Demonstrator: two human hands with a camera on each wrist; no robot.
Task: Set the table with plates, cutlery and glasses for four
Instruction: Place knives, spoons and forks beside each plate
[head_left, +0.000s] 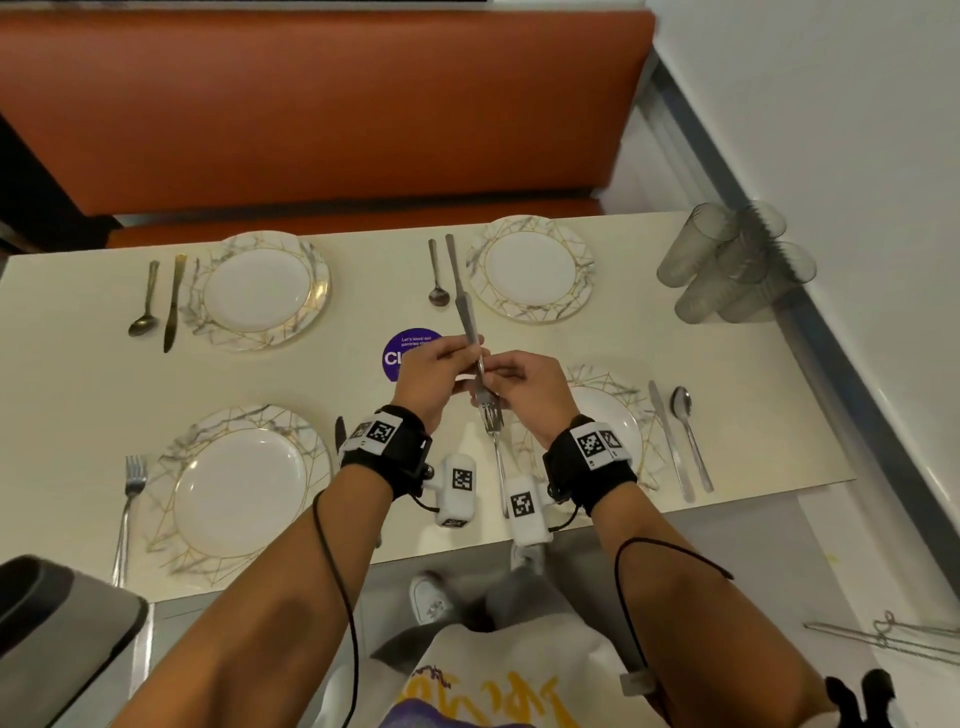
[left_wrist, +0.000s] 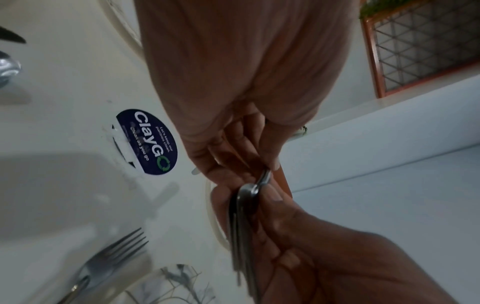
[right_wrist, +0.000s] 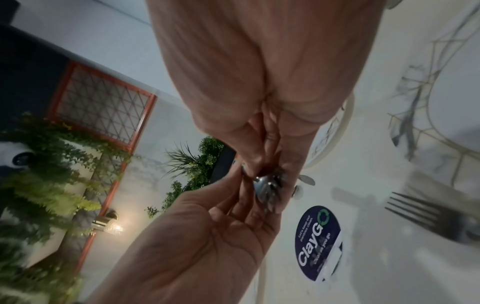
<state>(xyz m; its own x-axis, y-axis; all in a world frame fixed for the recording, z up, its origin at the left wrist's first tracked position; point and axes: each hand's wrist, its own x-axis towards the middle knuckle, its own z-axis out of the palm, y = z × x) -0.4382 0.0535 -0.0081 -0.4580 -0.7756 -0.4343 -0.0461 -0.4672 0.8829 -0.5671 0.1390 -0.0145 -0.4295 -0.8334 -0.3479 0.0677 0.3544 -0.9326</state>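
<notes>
Here the cream table (head_left: 78, 395) carries four marble-and-gold plates, all placed below relative to the round purple sticker (head_left: 402, 353) at its middle. The far-left plate (head_left: 260, 288) lies beyond and left of the sticker, with a knife (head_left: 174, 301) and a spoon (head_left: 145, 301) on its left. The far-right plate (head_left: 532, 267) lies beyond and right of the sticker, a spoon (head_left: 438, 275) just to its left. The near-left plate (head_left: 244, 493) sits on the near side, left of the sticker, with a fork (head_left: 130, 514) on its left. The near-right plate (head_left: 618, 415) sits near and right of the sticker, partly under the right wrist, with a knife (head_left: 670, 441) and spoon (head_left: 688, 436) on its right and a fork (head_left: 498, 467) on its left. A cluster of clear glasses (head_left: 737, 262) stands far right of the sticker, at the table's edge. Just above the sticker's right side, both hands meet on a bundle of forks (head_left: 485, 400), tines toward the person: the left hand (head_left: 434, 374) pinches the handles, and the right hand (head_left: 524, 387) curls its fingers round the necks.
</notes>
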